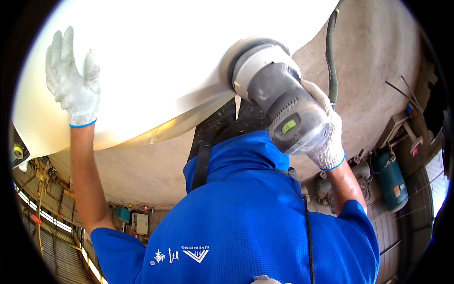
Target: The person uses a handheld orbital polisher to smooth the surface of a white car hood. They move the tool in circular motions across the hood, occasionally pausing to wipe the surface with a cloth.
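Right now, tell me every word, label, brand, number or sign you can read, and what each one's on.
Blue shirt: white lettering beside a triangular emblem, upside down in this view; I don't repeat printed words or brands.
Grey sander in the right hand: green patch, any text on it too blurred to read.
Teal tank: marks too small to read.

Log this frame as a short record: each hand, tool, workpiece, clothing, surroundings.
Left hand: gloved, open, appears laid on the white workpiece
Right hand: gloved, gripping the grey sander
Tool position: pad end at the workpiece, near its right edge; exact contact unclear
Workpiece: large, smooth, curved edge
Clothing: blue shirt
Surroundings: hose and green tank at right
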